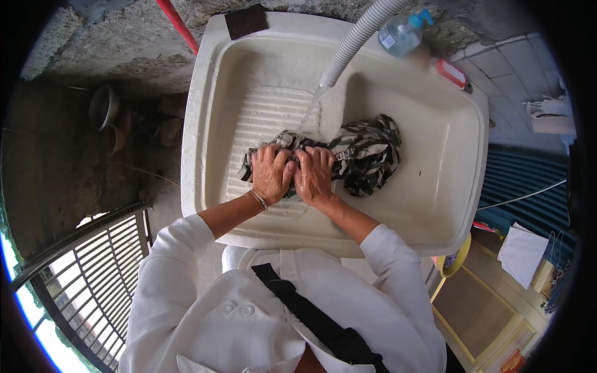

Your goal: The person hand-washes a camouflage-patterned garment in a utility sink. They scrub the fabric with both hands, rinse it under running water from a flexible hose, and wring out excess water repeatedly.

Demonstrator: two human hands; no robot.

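Note:
A wet camouflage-patterned garment [371, 152] lies bunched in a cream laundry sink [429, 205]. Its left part rests on the ribbed washboard slope [267, 115], and its bulk spreads to the right toward the basin. My left hand [270, 174] and my right hand [314, 174] press side by side on the cloth, thumbs close together, fingers curled over and gripping it. Water runs from a grey corrugated hose [357, 46] onto the ribs just beyond my hands. The cloth beneath my palms is hidden.
On the sink's far rim sit a dark scouring pad [246, 22], a blue pump bottle [401, 34] and a red-backed scrubbing brush [451, 73]. A red pipe [178, 25] stands at the far left. Metal railing [93, 273] is at lower left, a yellow-rimmed bucket [457, 258] at right.

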